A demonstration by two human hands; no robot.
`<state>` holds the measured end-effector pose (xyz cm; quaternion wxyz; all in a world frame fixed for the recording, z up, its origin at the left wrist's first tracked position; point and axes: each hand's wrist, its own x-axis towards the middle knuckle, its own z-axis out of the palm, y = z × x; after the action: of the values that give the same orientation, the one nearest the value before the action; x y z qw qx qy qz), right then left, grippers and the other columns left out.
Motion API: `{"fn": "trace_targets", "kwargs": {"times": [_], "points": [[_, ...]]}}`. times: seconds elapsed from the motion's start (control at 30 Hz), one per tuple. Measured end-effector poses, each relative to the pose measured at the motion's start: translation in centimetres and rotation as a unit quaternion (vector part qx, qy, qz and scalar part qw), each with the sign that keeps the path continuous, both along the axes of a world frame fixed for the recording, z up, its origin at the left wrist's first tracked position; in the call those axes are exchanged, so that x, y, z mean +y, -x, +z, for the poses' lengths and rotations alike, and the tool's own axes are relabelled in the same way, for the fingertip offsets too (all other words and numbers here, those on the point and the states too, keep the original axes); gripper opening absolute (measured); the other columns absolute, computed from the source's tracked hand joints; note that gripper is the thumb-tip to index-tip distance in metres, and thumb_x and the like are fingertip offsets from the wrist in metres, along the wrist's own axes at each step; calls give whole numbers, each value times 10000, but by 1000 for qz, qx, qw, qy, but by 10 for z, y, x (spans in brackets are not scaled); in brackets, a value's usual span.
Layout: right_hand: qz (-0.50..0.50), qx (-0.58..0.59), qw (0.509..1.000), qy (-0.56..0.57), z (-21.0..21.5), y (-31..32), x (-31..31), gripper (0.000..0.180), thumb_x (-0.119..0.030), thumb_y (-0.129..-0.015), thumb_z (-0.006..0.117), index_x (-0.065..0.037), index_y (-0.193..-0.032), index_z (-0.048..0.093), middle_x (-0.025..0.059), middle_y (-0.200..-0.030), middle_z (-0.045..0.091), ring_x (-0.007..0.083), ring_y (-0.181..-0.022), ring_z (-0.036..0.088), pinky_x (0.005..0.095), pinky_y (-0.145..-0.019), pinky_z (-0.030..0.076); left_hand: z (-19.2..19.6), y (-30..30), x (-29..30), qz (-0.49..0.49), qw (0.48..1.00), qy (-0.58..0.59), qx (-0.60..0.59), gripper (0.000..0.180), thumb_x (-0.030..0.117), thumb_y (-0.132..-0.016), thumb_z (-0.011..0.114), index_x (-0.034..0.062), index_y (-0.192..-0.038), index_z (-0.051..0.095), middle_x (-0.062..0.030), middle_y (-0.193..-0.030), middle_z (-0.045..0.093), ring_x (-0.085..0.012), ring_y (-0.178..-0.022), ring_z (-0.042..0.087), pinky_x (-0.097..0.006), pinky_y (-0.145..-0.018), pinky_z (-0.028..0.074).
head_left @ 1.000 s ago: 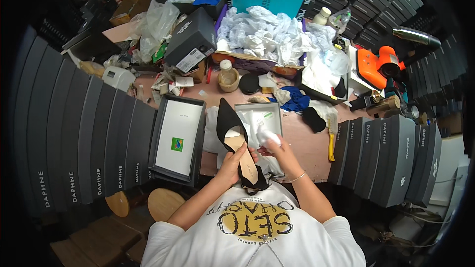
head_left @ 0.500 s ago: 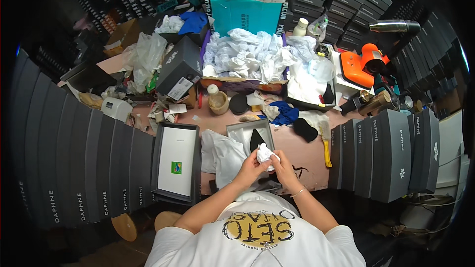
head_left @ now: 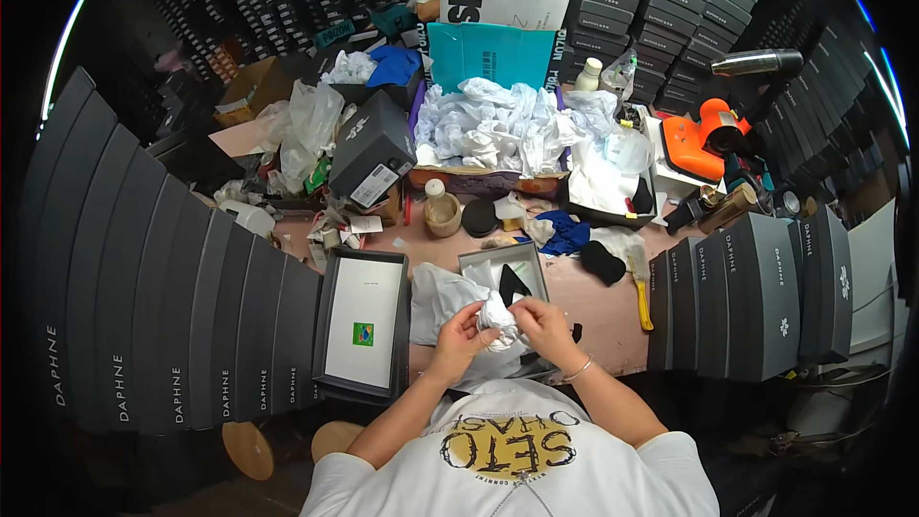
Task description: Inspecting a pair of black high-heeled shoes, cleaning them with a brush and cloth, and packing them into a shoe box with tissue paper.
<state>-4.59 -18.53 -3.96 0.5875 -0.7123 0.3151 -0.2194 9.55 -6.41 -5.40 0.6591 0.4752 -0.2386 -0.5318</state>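
Observation:
Between my two hands is a wad of crumpled white tissue paper [head_left: 496,323]. My left hand [head_left: 458,343] grips it from the left with closed fingers. On the other side, my right hand [head_left: 544,330] pinches its edge, fingers closed. Just beyond lies a grey shoebox [head_left: 539,273], partly covered by my hands, with a black pointed shoe [head_left: 514,280] showing in it. White wrapping sheets [head_left: 433,302] spread to the left of that box. A dark open box [head_left: 325,345] with a white panel [head_left: 367,292] inside stands farther left.
Rows of dark shoeboxes [head_left: 191,316] flank the left side, and more boxes [head_left: 728,297] the right. Behind are a carton of crumpled paper [head_left: 493,124], a glue jar [head_left: 441,213], a black sponge [head_left: 601,263], a yellow-handled brush [head_left: 642,302] and an orange device [head_left: 691,148].
The tissue wad has moved slightly left in the view and looks larger and looser. My hands are farther apart, the right one now pinching at the wad's edge. The whole view has shifted a little.

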Motion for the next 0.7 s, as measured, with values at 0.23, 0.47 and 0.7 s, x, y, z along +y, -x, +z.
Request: {"fn": "trace_targets", "kwargs": {"times": [0.23, 0.47, 0.7], "points": [[-26, -10, 998, 53, 32, -2, 37, 281, -168, -862, 662, 17, -1056, 580, 84, -835, 632, 141, -719, 600, 252, -611, 493, 2, -10, 11, -28, 999, -11, -26, 543, 49, -819, 697, -17, -1292, 439, -75, -1106, 579, -114, -941, 588, -240, -811, 500], [-115, -44, 986, -115, 19, -5, 49, 166, -134, -900, 589, 28, -878, 613, 60, -786, 650, 109, -757, 621, 249, -650, 493, 9, -35, 36, -106, 994, -4, -39, 578, -18, -779, 682, 1, -1306, 445, -63, -1071, 561, -125, -963, 567, -246, -827, 493], [68, 48, 981, 173, 39, -6, 49, 387, -310, -759, 748, 12, -881, 571, 153, -747, 592, 293, -661, 596, 357, -596, 465, 17, -1, 44, -13, 976, -35, -217, 557, -43, -778, 661, -33, -1292, 448, -88, -1117, 537, -150, -1046, 545, -271, -858, 511]]}}
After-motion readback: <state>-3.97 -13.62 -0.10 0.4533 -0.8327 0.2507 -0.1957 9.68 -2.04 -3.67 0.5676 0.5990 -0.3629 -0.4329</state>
